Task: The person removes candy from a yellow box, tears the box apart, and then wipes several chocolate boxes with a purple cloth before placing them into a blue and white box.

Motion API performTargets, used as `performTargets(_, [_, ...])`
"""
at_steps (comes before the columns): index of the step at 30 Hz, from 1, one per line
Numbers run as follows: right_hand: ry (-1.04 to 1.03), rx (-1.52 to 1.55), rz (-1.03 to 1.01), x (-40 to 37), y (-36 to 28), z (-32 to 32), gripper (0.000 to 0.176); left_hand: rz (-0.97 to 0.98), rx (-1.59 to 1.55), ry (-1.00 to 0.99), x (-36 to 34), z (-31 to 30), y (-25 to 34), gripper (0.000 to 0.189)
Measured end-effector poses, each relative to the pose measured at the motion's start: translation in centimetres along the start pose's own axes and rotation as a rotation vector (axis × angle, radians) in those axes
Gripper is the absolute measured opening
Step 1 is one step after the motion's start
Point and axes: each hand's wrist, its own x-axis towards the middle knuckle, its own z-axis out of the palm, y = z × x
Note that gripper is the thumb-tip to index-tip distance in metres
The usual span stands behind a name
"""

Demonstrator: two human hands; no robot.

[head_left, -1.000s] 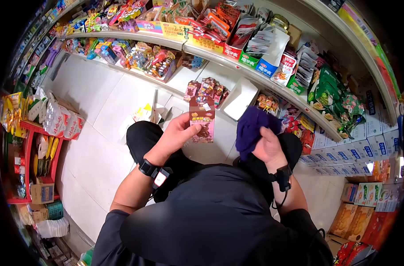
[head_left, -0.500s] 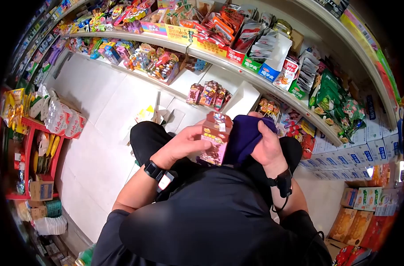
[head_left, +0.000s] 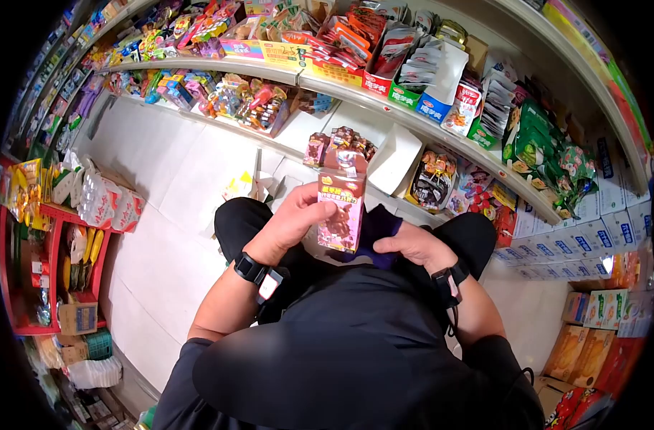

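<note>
A small pink and brown snack box (head_left: 340,208) with a hang-tab top is held upright in my left hand (head_left: 297,221), thumb across its front. My right hand (head_left: 418,247) grips a dark purple cloth (head_left: 378,228) that hangs down between my knees, partly behind the box. Beyond the box, on the lower shelf, several similar brown and pink boxes (head_left: 317,148) stand together. An open white carton (head_left: 393,159) lies to the right of them.
A long shelf edge (head_left: 269,70) curves across in front, loaded with snack packets. Dark-wrapped lollipops (head_left: 436,179) fill a box at the lower right. At left stands a red rack (head_left: 53,269) with packets. White cartons (head_left: 578,244) are stacked at right.
The snack box has turned to face me more and moved slightly left. My right hand and the purple cloth have dropped lower, so the lollipop box shows more.
</note>
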Motion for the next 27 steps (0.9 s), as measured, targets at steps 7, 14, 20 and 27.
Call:
performTargets(7, [-0.045, 0.318, -0.260, -1.5, 0.0, 1.0, 0.074, 0.083, -0.097, 0.036, -0.3, -1.0, 1.3, 0.040])
performTargets(14, [0.034, 0.167, -0.366, -0.1, 0.4, 2.5, 0.060, 0.028, -0.076, -0.023, -0.1, -0.2, 1.7, 0.043])
performTargets(20, [0.062, 0.235, -0.662, -3.0, -3.4, 3.3, 0.062, 0.278, 0.554, 0.061, 0.1, 0.7, 1.8, 0.027])
performTargets(27, [0.287, -0.823, -0.855, -2.9, -3.8, 5.8, 0.044, 0.123, 0.221, -0.005, -0.9, 4.2, 0.2, 0.048])
